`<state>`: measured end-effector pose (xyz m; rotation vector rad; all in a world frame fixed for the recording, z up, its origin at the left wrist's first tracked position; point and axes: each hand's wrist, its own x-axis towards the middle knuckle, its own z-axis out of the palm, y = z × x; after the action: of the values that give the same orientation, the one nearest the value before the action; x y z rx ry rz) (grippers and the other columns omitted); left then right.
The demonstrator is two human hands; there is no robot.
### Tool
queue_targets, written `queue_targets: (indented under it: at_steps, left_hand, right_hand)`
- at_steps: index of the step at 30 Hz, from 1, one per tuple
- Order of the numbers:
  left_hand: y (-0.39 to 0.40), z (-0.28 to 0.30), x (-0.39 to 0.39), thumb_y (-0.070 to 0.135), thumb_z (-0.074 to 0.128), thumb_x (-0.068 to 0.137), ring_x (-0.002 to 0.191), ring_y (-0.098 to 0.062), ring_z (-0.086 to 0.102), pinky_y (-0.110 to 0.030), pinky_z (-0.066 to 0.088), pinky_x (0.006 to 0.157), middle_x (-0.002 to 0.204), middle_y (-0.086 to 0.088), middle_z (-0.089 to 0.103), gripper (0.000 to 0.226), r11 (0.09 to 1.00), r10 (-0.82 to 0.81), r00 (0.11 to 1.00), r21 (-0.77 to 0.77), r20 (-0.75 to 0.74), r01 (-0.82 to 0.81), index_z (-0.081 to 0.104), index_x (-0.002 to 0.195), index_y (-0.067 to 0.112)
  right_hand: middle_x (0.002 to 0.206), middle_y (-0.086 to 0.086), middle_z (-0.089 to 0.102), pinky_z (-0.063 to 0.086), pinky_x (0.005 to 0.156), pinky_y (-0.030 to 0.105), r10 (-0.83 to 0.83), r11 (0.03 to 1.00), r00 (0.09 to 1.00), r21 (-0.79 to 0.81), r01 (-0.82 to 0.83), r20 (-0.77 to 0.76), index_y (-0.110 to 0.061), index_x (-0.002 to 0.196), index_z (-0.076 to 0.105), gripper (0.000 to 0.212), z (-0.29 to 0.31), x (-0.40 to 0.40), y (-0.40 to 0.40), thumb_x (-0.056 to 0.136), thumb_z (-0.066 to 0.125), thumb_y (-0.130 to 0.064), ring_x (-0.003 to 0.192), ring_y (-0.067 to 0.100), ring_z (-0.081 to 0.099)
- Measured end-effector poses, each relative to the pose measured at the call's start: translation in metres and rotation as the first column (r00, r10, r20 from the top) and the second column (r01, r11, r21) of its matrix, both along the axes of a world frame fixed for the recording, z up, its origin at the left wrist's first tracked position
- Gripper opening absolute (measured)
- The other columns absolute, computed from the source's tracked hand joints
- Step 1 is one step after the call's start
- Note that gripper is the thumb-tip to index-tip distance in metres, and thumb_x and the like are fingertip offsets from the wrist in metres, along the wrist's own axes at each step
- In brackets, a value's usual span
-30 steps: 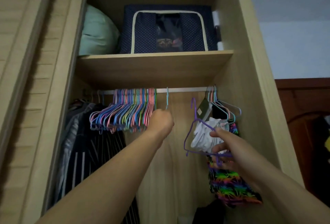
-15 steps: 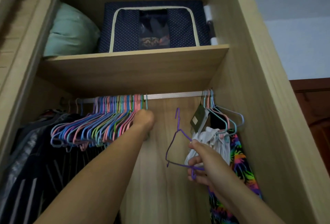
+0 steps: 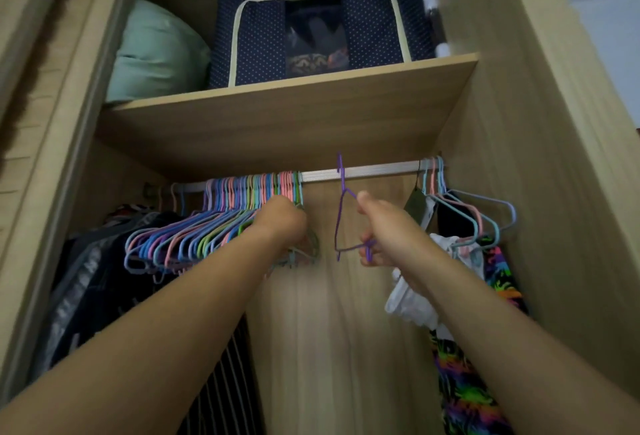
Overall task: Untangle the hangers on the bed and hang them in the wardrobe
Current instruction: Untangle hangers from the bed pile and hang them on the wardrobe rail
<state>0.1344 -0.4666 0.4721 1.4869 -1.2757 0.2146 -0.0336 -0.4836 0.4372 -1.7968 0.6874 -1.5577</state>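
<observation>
now we hold the purple hanger [image 3: 341, 216] up inside the wardrobe [image 3: 519, 116]. our right hand [image 3: 384, 230] pinches its bottom bar between the fingers, with the thumb sticking up beside the wire. the hook of the purple hanger is up at the silver rail [image 3: 363, 171], a bit above it, and we cannot tell if it sits on the rail.

our left hand [image 3: 282, 223] is a curled fist at the right end of the bunch of hangers [image 3: 207, 223]. it is clenched against them, and it seems to hold the last hanger there, but the fingers are hidden, so we cannot tell for sure. the bunch hangs on the rail in pink, blue, green and purple, all packed close.

at the far right of the rail hang a few more hangers [image 3: 485, 216] with a white cloth [image 3: 415, 296] and a bright striped cloth [image 3: 467, 382]. dark clothes [image 3: 86, 278] hang at the far left. above the rail is a wooden shelf [image 3: 294, 116] with a dark blue dotted box [image 3: 322, 26] and a pale green pillow [image 3: 156, 53] side by side, touching.
</observation>
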Motion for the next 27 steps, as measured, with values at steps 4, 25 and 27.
queue_targets:
  at_steps: [4, 25, 27]
  left_hand:
    - [0.018, -0.003, 0.023, 0.015, 0.056, 0.086, 0.085, -0.034, 0.069, -0.041, 0.059, 0.076, 0.100, -0.018, 0.071, 0.028, 0.991, 0.116, 0.960, 0.033, 0.255, -0.128, 0.070, 0.109, 0.004]
    - [0.083, -0.029, 0.068, 0.016, 0.054, 0.086, 0.083, -0.023, 0.066, -0.036, 0.056, 0.075, 0.087, -0.005, 0.072, 0.021, 0.984, 0.166, 0.883, -0.022, 0.439, -0.174, 0.074, 0.091, 0.017]
    - [0.093, -0.030, 0.073, 0.015, 0.053, 0.088, 0.085, -0.024, 0.066, -0.037, 0.056, 0.077, 0.090, -0.006, 0.072, 0.021, 0.986, 0.150, 0.892, 0.005, 0.425, -0.168, 0.073, 0.091, 0.015]
  right_hand:
    - [0.071, 0.005, 0.055, 0.060, 0.069, 0.045, -0.150, 0.983, 0.986, -0.121, 0.141, -0.068, -0.023, 0.098, 0.060, 0.045, 0.041, 0.020, -0.022, 0.097, 0.037, -0.062, 0.063, 0.026, 0.058]
    - [0.130, 0.026, 0.060, 0.048, 0.101, 0.039, -0.262, 0.957, 0.868, -0.228, 0.177, -0.422, 0.001, 0.127, 0.061, 0.077, 0.014, 0.147, -0.060, 0.103, 0.018, -0.057, 0.120, 0.039, 0.059]
    - [0.134, 0.024, 0.059, 0.047, 0.103, 0.039, -0.246, 0.966, 0.870, -0.181, 0.185, -0.427, -0.001, 0.132, 0.060, 0.080, 0.014, 0.142, -0.055, 0.102, 0.016, -0.061, 0.122, 0.038, 0.058]
